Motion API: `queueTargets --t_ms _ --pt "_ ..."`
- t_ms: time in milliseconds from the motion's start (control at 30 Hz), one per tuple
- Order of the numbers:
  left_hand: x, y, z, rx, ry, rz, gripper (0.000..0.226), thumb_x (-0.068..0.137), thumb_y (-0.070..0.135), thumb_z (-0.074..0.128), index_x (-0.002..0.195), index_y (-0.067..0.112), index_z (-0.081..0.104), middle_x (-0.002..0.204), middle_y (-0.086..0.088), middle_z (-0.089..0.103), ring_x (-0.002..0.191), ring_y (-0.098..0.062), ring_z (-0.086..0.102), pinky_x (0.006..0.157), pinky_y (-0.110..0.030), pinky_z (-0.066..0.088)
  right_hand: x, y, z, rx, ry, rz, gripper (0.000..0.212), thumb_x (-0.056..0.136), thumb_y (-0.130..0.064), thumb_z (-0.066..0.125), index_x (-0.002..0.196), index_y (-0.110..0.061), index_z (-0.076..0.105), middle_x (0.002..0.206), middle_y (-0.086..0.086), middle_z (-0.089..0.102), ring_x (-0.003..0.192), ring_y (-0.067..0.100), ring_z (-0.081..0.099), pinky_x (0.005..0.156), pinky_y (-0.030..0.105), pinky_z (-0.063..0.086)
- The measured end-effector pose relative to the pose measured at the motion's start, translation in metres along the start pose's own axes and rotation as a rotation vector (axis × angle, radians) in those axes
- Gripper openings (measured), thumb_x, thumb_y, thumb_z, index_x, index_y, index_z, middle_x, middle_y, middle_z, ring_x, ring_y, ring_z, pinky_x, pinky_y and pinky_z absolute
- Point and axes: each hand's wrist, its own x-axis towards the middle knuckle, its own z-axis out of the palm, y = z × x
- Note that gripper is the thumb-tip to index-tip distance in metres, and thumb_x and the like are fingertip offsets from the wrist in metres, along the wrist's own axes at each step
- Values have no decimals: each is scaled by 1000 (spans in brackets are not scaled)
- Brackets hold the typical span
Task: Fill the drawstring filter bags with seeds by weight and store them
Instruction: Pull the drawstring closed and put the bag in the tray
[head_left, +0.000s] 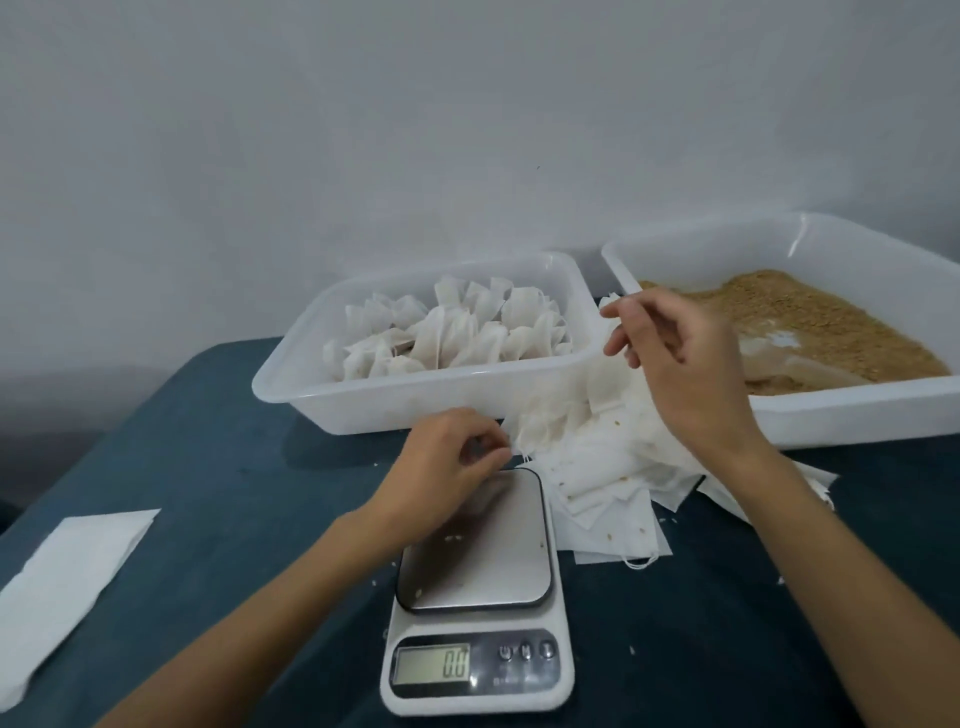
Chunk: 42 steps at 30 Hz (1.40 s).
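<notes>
Blue tabletop (208, 467), grey wall behind. Scale (475, 587) reads 0.0, platform bare save stray seeds. Behind it, tub (363, 400) of filled bags (457, 332); right of that, tub (831, 415) of seeds (810, 322). Empty bags (597, 467) heaped right of scale. Left hand (447, 467) pinches one bag's edge; right hand (675, 353) pinches another's top. Folded paper (67, 571) far left, at the table's edge.

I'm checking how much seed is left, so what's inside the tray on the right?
The right tray holds tan seeds heaped toward its back, with bare floor near the middle. The right hand covers the tray's front left corner, so that part can't be seen.
</notes>
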Motion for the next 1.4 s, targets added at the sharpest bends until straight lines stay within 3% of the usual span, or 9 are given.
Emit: queueTargets --t_ms 167,300,500,633,800,900,1067,1200,1400 --pt "31 25 29 132 17 -29 16 97 29 72 99 13 75 90 1 64 84 -17 57 77 -35 47 -4 3 3 -8 -19 10 23 105 -28 53 99 -15 71 72 -5 70 65 8 60 72 50 54" --pt "41 50 46 155 -85 50 19 93 34 76 96 16 75 91 4 61 86 -17 58 69 -31 40 -3 6 2 -20 -1 12 24 105 -29 52 99 -16 71 72 -4 70 64 15 61 71 54 52" --pt "52 64 58 331 -173 99 41 92 39 76 128 22 66 115 -1 59 108 -21 57 84 -41 52 -3 7 3 -12 -6 -3 25 105 -29 52 99 -14 72 70 -4 70 62 16 61 68 53 53" --pt "57 65 65 386 -155 159 25 101 27 65 123 19 72 117 -4 58 111 -25 55 82 -42 52 -2 8 2 -6 0 3 26 106 -30 51 98 -15 71 70 -4 69 62 20 60 67 54 52" --pt "60 71 75 314 -140 281 30 99 30 68 127 20 71 123 -5 57 109 -23 54 77 -38 49 -2 8 0 -4 22 5 28 106 -33 49 100 -16 71 71 -4 69 62 19 60 68 52 53" --pt "62 77 84 295 -123 334 23 99 25 67 118 17 77 126 -9 60 107 -26 56 77 -43 52 0 8 -1 -5 54 -6 28 106 -33 49 98 -17 71 70 -4 69 61 20 60 66 49 53" --pt "64 79 96 304 -67 414 18 98 17 65 99 7 80 107 -13 64 97 -30 58 67 -42 49 1 9 -1 18 86 3 28 106 -31 49 95 -19 71 69 -3 69 60 28 58 65 51 52" --pt "63 78 97 255 -170 390 20 95 26 71 104 10 80 111 -10 64 103 -27 55 75 -43 50 2 10 -2 19 86 -2 27 107 -31 48 95 -20 70 69 -3 69 60 29 57 64 51 51" --pt "67 75 98 372 -117 428 19 99 18 61 106 11 77 115 -9 64 104 -28 55 73 -44 49 2 11 -2 14 93 -7 29 107 -31 48 96 -17 71 69 -3 69 60 28 58 65 50 52"
